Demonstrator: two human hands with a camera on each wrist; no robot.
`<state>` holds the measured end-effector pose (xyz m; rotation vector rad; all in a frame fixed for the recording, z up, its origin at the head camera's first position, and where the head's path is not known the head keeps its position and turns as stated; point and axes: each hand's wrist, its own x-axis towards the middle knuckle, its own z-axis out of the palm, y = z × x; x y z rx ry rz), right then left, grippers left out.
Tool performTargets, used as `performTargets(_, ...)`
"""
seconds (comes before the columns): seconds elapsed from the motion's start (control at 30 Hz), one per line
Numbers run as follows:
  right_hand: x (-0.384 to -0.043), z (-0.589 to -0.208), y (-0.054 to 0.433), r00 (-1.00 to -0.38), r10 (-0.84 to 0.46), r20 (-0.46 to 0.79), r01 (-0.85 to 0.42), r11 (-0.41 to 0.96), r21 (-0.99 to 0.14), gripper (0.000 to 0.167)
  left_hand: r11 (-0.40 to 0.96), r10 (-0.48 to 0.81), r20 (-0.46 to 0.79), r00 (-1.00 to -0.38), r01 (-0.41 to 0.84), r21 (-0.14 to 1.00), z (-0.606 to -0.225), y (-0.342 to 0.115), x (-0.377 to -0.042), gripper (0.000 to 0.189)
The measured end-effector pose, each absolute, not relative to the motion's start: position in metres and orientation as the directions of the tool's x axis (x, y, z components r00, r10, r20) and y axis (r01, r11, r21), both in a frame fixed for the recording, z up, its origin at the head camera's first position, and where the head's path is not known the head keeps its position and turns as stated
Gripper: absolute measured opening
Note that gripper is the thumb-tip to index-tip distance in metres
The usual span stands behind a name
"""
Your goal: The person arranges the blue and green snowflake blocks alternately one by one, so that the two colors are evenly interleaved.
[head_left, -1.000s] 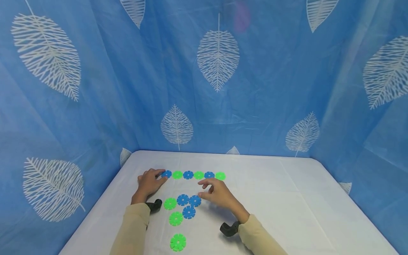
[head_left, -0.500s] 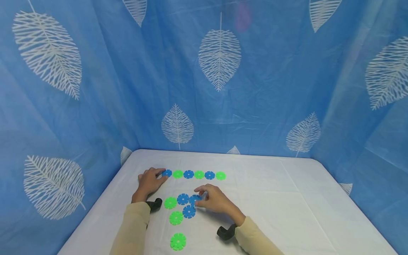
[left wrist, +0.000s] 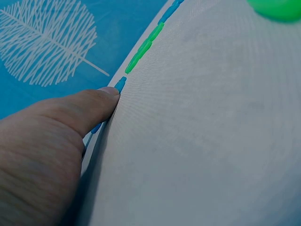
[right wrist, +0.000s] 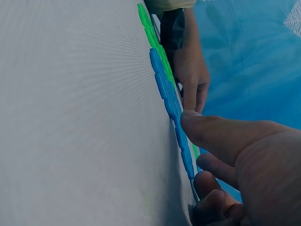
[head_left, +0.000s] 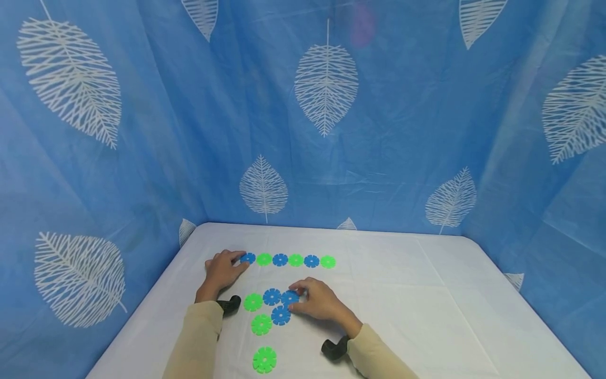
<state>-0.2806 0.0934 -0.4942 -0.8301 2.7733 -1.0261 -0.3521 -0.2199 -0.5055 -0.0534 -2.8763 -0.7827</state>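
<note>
In the head view, blue and green notched plastic snowflake discs lie flat on the white table. My left hand point(head_left: 221, 273) has thumb and index finger at opposite edges of the blue snowflake disc point(head_left: 248, 258) ending the back row; its thumb point(left wrist: 101, 101) meets that edge in the left wrist view. My right hand point(head_left: 319, 300) pinches the rightmost blue snowflake disc point(head_left: 290, 297) of a front cluster. Two more blue discs, a rear one point(head_left: 272, 296) and a nearer one point(head_left: 281, 315), lie against or beside it. The right thumb point(right wrist: 207, 132) touches a blue edge in the right wrist view.
The back row alternates blue and green, ending with a green disc point(head_left: 327, 261) at right. Three green discs lie in front, the nearest point(head_left: 264, 360) by itself. A blue leaf-patterned curtain point(head_left: 379, 158) surrounds the table point(head_left: 426, 305). Black wrist mounts point(head_left: 334, 348) hang beneath both wrists.
My right hand has come down and slightly toward me, from above the table to the rightmost blue disc of the cluster, and its fingers have closed on it. The left hand stays put.
</note>
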Motion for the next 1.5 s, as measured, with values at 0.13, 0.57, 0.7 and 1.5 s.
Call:
performTargets(0.13,-0.2815,-0.4961,0.0930,-0.853,-0.506,0.126,-0.471,0.645,-0.601,0.047,0.861,-0.007,0.161,-0.987,0.076,0.503,-0.5040,-0.2193,-0.3508,0.048)
performTargets(0.57,-0.2815,-0.4960,0.0892,-0.859,-0.492,0.141,-0.477,0.668,-0.571,0.045,0.866,-0.011,0.175,-0.985,0.078,0.494,-0.5021,-0.2193,-0.3491,0.048)
performTargets(0.7,-0.2815,-0.4948,0.0888,-0.862,-0.486,0.143,-0.470,0.661,-0.585,0.044,0.867,-0.015,0.177,-0.984,0.075,0.493,-0.5016,-0.2190,-0.3494,0.048)
performTargets(1.5,-0.2775,-0.4924,0.0887,-0.893,-0.439,0.104,-0.393,0.646,-0.655,0.040,0.864,-0.001,0.182,-0.983,0.090,0.495,-0.5083,-0.2197,-0.3517,0.048)
